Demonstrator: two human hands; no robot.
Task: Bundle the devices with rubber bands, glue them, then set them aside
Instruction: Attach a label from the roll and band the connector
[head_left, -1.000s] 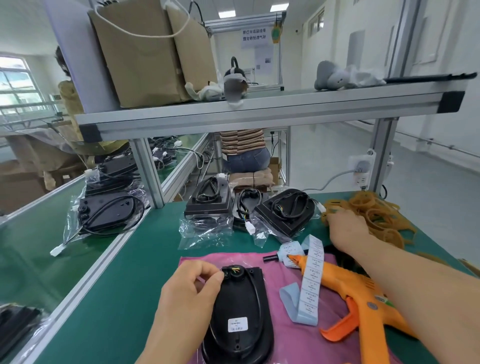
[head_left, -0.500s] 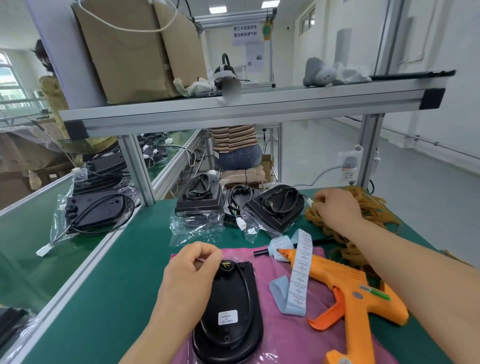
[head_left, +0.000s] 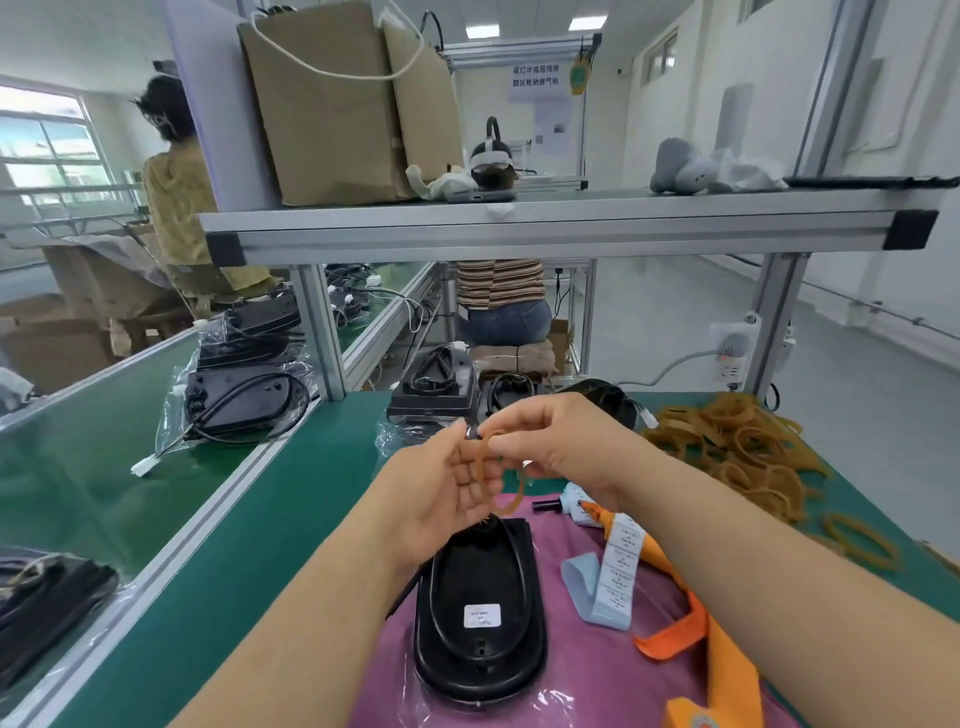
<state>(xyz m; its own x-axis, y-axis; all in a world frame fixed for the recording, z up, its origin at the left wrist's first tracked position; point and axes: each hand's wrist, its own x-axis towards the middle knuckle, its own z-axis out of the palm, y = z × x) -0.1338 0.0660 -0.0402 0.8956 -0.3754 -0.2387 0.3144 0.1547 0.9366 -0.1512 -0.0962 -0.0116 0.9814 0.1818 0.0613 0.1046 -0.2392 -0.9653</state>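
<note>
One rubber band was pinched between left hand and right hand, thumbs closed on it, over device | device lay on pink cloth, tabletop's near edge | spare bands heaped toward right edge.

A band is pinched at its top by the left hand and the right hand – both raised over the green table – and hangs across the left fingers. Below, a black device lies on a pink cloth (glue gun just to its right).
</note>
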